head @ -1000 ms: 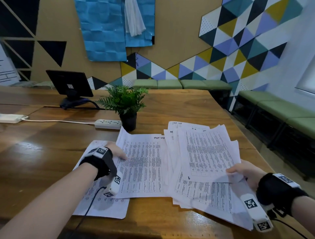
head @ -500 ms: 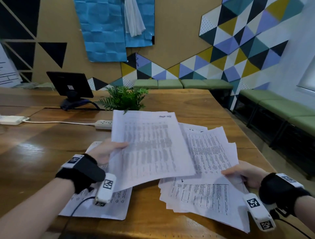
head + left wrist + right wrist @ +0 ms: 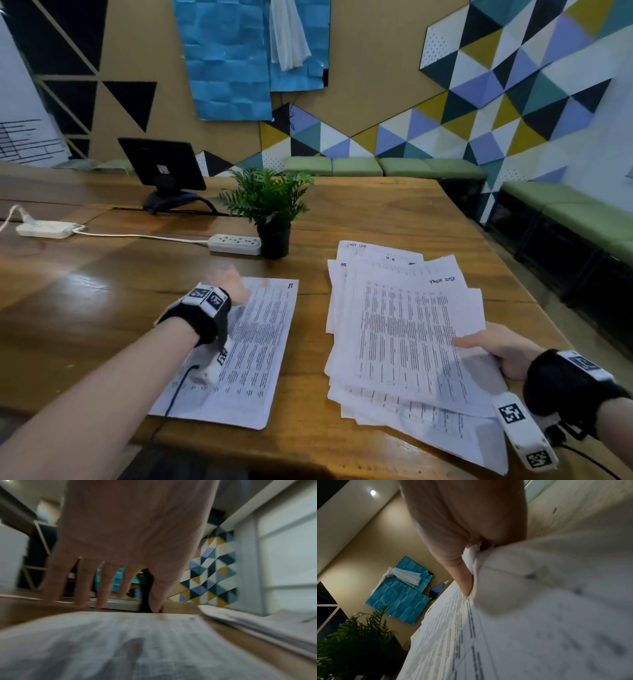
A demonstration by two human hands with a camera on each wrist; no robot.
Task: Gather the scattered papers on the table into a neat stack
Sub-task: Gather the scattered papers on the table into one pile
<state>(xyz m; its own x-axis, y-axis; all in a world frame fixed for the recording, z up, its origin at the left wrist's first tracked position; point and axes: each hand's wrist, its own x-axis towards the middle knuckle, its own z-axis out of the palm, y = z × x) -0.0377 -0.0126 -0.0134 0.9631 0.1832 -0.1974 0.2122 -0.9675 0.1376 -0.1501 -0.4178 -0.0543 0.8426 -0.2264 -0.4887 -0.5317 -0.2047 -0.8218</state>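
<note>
A loose pile of printed papers (image 3: 404,335) lies fanned out on the right of the wooden table (image 3: 102,291). My right hand (image 3: 493,346) pinches its near right edge, thumb on top; the right wrist view shows the thumb (image 3: 462,577) pressed on the sheets (image 3: 522,628). A single printed sheet (image 3: 253,346) lies flat to the left of the pile. My left hand (image 3: 229,284) hovers over that sheet's far left corner with fingers (image 3: 82,582) spread and straight, holding nothing; the sheet (image 3: 120,642) fills the lower left wrist view.
A small potted plant (image 3: 270,209) stands just beyond the papers, with a white power strip (image 3: 234,244) and its cable to the left. A black tablet on a stand (image 3: 162,169) sits farther back. The table's right edge (image 3: 507,270) drops to green benches (image 3: 565,212).
My left hand carried a sheet rightward onto the pile and let go, then moved back left to the remaining single sheet. The right hand kept its hold on the pile.
</note>
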